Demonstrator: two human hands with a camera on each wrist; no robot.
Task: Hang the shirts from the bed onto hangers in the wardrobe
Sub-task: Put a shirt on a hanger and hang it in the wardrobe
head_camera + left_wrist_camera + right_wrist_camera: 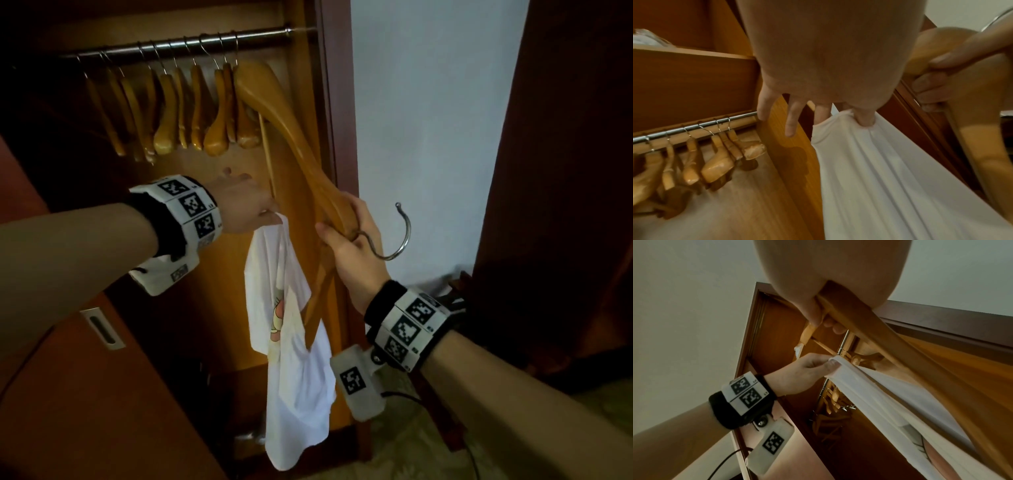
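Both forearms bare, no sleeves. Left wrist [185, 219]: black strap under a white band of square black-and-white markers; white camera box below, one marker on it. Right wrist [407, 325]: same strap and band; white box [358, 383] with marker, black cable trailing.

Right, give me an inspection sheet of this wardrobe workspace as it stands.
Surface: wardrobe rail, inside the wooden wardrobe.
Job's things: white printed shirt hanging from left hand; wooden hanger off the rail, hook free.
Clutter: empty wooden hangers on the rail.
Grippers: left hand pinches the shirt's top; right hand grips the hanger's neck.
Cables: black cable from the right wrist camera.
Surroundings: white wall.
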